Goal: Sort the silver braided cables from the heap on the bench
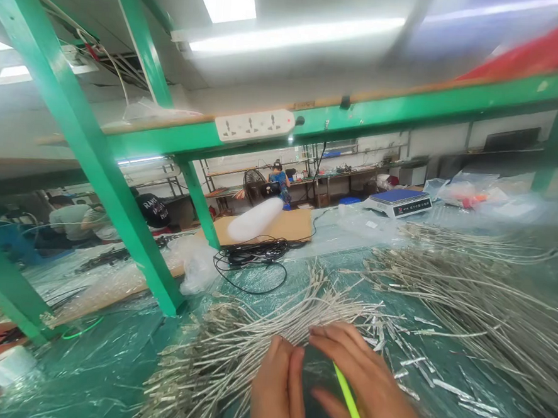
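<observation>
At the bottom centre my left hand (277, 388) rests on the green bench, fingers held together and pressed at the edge of a pile of thin grey wires (272, 325). My right hand (363, 384) sits just to its right, fingers stretched forward toward the same wires, with a thin lime-green stick (348, 399) lying across it between thumb and fingers. What the left fingers pinch, if anything, is hidden.
A second, bigger heap of grey wires (467, 290) spreads at right. Black cable coil (252, 254), white roll (254, 219) and cardboard lie behind. A green post (119, 193) stands at left, a power strip (256, 125) overhead, a scale (397, 202) far right. People work beyond.
</observation>
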`<state>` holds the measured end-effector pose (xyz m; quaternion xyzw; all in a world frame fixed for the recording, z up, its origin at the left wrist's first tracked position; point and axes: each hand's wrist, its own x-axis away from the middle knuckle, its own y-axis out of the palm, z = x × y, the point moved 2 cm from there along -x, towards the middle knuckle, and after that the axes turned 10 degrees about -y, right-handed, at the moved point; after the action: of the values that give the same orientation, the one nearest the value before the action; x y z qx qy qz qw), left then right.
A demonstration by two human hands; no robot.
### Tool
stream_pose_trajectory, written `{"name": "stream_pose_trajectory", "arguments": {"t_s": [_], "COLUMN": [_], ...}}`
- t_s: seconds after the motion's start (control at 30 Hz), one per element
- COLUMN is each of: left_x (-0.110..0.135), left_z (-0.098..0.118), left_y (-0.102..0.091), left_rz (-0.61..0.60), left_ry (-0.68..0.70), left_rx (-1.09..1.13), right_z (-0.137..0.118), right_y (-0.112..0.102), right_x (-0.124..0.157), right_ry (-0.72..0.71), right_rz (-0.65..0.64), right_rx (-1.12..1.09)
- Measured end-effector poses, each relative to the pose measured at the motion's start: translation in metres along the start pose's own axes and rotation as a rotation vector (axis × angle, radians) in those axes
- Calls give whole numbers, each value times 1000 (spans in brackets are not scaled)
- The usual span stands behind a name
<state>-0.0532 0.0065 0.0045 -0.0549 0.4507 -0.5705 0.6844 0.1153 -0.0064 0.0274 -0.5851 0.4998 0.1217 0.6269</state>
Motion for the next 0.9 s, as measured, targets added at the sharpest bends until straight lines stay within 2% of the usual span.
{"name": "stream_pose_trajectory", "arguments": {"t_s": [0.1, 0.2, 0.27, 0.33, 0.43, 0.5, 0.57, 0.6, 0.67, 0.77, 0.83, 0.9], "left_x": [3, 4, 3, 2, -1, -4, -9, -11, -15, -15, -11, -7], "left_z": [-2, 0, 4, 8, 10, 7, 1, -2, -6, -5, -1, 3], "left_y": [5, 6, 4, 2, -2, -6, -14, -18, -23, -22, -17, -12], "left_rz": [-43, -60, -60, -37, 3, 31, 110, 157, 203, 171, 140, 121], "left_ry": [33, 59, 79, 90, 73, 34, -46, -90, -142, -111, -70, -38], "left_rx": [-24, -32, -20, -3, 4, 7, 14, 15, 13, 35, 57, 69], "right_z": [0, -1, -1, 1, 4, 8, 13, 16, 20, 16, 8, 3], "right_y": [5, 8, 11, 14, 21, 23, 20, 16, 5, -11, -13, -10], "right_x": [-2, -3, -3, -1, 2, 2, 1, 1, 1, -1, -2, -2], "right_ry": [4, 88, 260, 525, 847, 931, 960, 957, 870, 492, 248, 121], "right_rz": [-1, -45, -61, -43, 81, 186, 249, 257, 260, 219, 160, 96], "right_rx": [-62, -179, -355, -606, -982, -1162, -1248, -1199, -925, -394, -228, -153]}}
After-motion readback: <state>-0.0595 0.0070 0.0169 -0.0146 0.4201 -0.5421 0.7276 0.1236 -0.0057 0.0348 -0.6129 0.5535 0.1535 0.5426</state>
